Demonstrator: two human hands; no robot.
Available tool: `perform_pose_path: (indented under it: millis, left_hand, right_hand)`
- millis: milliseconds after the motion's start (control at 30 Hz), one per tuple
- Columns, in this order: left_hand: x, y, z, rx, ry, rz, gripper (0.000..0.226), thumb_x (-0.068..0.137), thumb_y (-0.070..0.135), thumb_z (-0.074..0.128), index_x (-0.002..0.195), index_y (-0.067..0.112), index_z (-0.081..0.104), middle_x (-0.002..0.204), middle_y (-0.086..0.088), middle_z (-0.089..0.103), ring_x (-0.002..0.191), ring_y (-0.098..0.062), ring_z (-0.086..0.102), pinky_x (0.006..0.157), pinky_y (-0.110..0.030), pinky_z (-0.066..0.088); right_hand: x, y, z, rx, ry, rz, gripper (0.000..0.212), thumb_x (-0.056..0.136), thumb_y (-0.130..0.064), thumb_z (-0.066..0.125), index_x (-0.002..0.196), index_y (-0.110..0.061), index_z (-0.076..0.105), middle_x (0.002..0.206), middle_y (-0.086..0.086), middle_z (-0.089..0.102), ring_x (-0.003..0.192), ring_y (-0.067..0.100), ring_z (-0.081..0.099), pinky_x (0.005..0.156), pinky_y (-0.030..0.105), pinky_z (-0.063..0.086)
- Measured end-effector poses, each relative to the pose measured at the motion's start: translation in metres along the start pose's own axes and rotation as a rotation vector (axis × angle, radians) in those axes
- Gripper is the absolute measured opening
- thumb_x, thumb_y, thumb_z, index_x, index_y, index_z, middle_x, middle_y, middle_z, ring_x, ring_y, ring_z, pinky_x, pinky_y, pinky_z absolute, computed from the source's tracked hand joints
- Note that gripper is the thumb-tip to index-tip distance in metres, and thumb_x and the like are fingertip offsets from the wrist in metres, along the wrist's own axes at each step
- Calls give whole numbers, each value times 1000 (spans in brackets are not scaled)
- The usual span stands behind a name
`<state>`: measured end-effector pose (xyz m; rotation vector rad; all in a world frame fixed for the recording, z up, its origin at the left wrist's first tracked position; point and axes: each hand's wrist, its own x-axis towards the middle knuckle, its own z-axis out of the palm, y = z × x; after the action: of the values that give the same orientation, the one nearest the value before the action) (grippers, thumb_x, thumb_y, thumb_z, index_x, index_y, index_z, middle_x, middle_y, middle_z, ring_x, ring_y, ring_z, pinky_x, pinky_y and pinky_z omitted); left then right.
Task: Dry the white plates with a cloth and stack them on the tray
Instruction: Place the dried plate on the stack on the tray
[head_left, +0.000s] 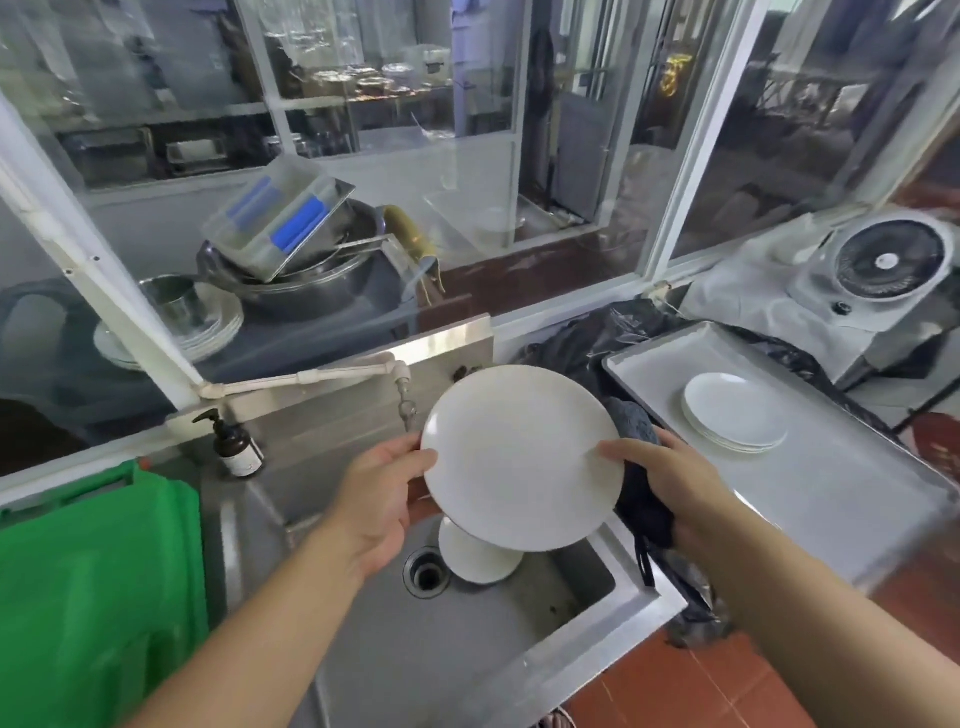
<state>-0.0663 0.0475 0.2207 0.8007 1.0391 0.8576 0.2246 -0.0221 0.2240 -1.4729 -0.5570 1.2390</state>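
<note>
1. A white plate (522, 457) is held tilted above the sink (467, 623); its left rim is pinched by the left hand (379, 499), thumb on the face.
2. The right rim is gripped by the right hand (660, 483), with a dark cloth (641, 499) bunched between its fingers and the plate's back.
3. Below the fingers, another plate (480, 558) lies beside the drain (427, 571).
4. Right of the right hand, dried plates (735, 413) are stacked on the tray (831, 493).
5. A slip is judged likely if the wet rim is loosened while wiping; the plate below could be struck.
</note>
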Motion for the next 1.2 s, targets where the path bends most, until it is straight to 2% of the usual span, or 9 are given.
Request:
perform_pose_path:
  millis: [100,200,367,500,633,833,1000,1133,1200]
  left_hand:
    - [5,-10,23,31,-66,-46,31,101,2,58,100,17,85,101,-14,81,78,-23,78,61,-33,62]
    - [8,-16,52,48,-122,-82,32,101,1,57,96,16,85,98,-16,81,75,-24,78,58,-32,61]
    - [12,-33,109,114,-183,-112,22,103,4,58,116,7,76,107,-19,79,85,-30,79,65,-38,64]
    - [11,-57,170,147,-231,-121,22,104,13,60,110,8,81,104,-18,80,82,-28,79,66,-39,63]
    - [3,-86,246,224,-327,-144,20,99,14,65,100,15,85,107,-16,80,85,-25,79,69,-37,65]
    - [-19,-137,372,235,-414,-211,22,99,10,64,113,6,80,111,-16,80,94,-26,78,69,-34,63]
    - [-35,-178,458,221,-437,-272,24,98,7,66,120,4,76,116,-16,78,102,-31,73,83,-42,65]
    - [-38,-203,504,239,-442,-295,20,96,5,66,112,3,78,103,-14,80,79,-23,76,65,-35,64]
    - [-30,-213,519,246,-431,-307,21,96,6,66,113,3,77,105,-15,80,81,-22,76,64,-34,63]
  right_hand:
    - [-13,9,-30,54,109,2,6,80,-10,77,78,-16,79,83,18,76,63,33,74,57,39,60]
    - [-25,15,-63,57,195,-13,28,63,-20,82,89,-11,76,87,22,76,67,37,74,60,41,60]
    - [-42,25,-125,125,309,-17,51,47,-19,86,97,-13,79,96,26,78,78,44,76,64,49,63]
    - [-61,26,-185,214,370,-17,41,65,-8,81,105,-4,74,92,28,76,66,39,74,52,39,57]
    - [-80,24,-262,238,418,-56,36,65,-9,78,102,-9,76,99,29,76,75,44,74,63,48,57]
    - [-114,25,-389,337,485,-116,28,68,2,71,90,-13,80,100,28,76,82,45,76,72,48,61]
    - [-142,27,-472,337,560,-117,27,70,4,68,89,-12,79,89,24,75,71,35,72,62,39,56]
    - [-150,25,-520,317,620,-106,27,78,9,64,91,-11,78,90,24,74,73,36,70,65,42,56]
    - [-148,23,-534,307,646,-96,27,78,8,65,92,-12,78,87,22,73,70,34,68,61,39,55]
